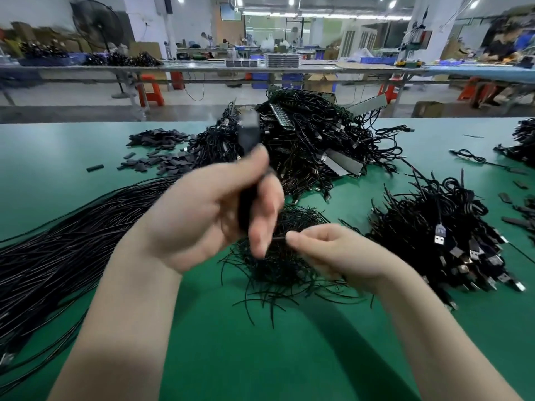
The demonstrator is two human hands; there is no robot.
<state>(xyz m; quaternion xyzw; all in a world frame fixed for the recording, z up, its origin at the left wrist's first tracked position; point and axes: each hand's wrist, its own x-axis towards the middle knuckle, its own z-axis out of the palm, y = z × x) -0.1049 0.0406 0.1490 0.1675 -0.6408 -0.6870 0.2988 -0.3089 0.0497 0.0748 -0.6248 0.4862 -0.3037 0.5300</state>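
My left hand [202, 215] is raised over the green table [58, 169] and grips a black USB cable [248, 137], whose plug end sticks up above my fingers; it is blurred by motion. My right hand [333, 250] is lower and to the right, pinching a thin black tie [278, 239] between thumb and fingertips, right next to my left fingers. Below both hands lies a loose heap of thin black ties [278, 270].
A long bundle of straight black cables [58, 241] lies at the left. A big tangle of cables with circuit strips [312, 140] sits at the back, small black sleeves [156, 151] to its left, and bundled USB cables [440, 235] at the right. People work at distant benches.
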